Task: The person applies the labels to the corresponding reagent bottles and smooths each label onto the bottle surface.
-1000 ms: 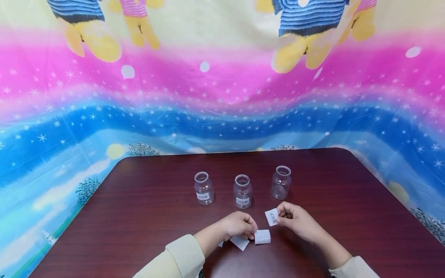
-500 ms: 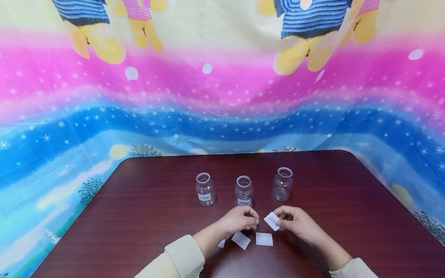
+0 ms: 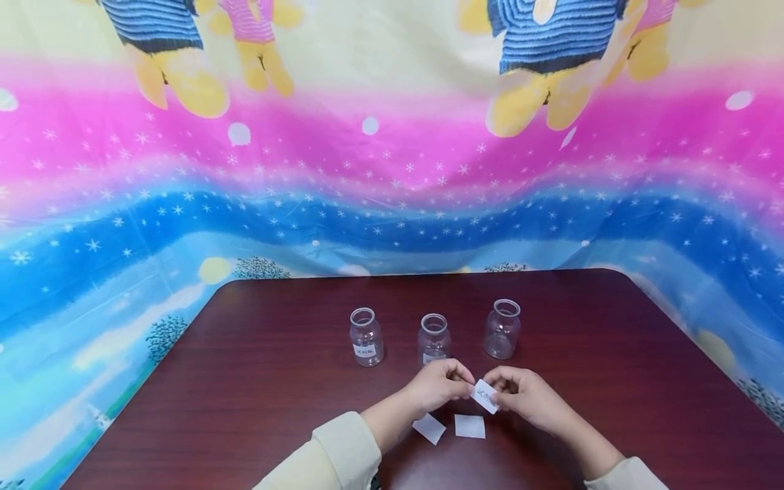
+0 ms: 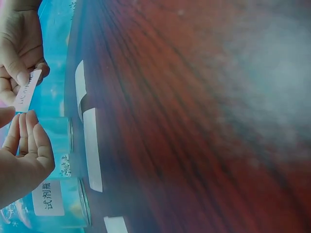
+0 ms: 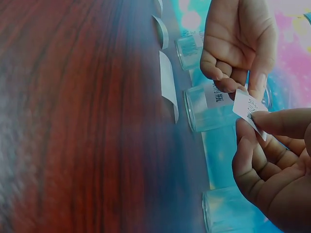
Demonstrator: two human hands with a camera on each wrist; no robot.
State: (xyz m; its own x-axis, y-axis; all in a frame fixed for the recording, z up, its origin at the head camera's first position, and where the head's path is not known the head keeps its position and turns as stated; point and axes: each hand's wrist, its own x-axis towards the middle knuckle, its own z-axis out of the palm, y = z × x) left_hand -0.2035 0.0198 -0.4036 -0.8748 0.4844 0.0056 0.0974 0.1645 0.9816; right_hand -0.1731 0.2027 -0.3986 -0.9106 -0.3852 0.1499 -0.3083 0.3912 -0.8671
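A small white label (image 3: 486,396) with dark handwritten-looking characters is held between the thumb and fingers of my right hand (image 3: 533,398). My left hand (image 3: 437,384) meets the label's left corner with thumb and fingertips, pinching its edge in the right wrist view. Behind the hands stand three clear glass jars. The left jar (image 3: 366,340) and the middle jar (image 3: 434,333) each bear a white label on the front; the middle one is partly hidden by my left hand. On the right jar (image 3: 502,333) no label shows.
Two white paper pieces lie before the hands: a tilted one (image 3: 429,429) near my left wrist and a squarer one (image 3: 469,427) beside it. Another white piece (image 4: 115,224) shows in the left wrist view. A patterned cloth (image 3: 392,204) hangs behind the dark red table (image 3: 275,381).
My left hand has left the paper pieces on the table and moved up and right to the label. The right hand still holds that label, which has turned somewhat.
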